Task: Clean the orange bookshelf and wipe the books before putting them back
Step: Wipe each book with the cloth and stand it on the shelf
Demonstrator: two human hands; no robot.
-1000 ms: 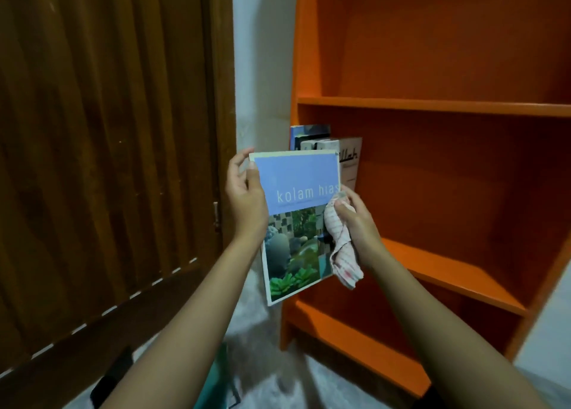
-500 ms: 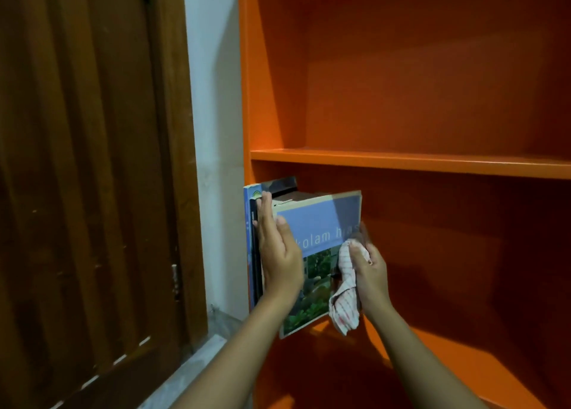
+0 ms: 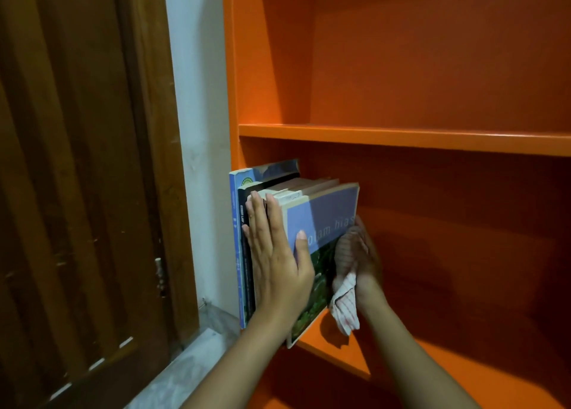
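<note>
The left hand (image 3: 275,254) lay open and flat against the spines of the books (image 3: 272,186) standing at the left end of the orange bookshelf (image 3: 401,137) — thumb on the cover of the blue book (image 3: 324,217), the outermost in the row. The right hand (image 3: 361,260) was closed around a checked cloth (image 3: 344,309), just beside that cover.
</note>
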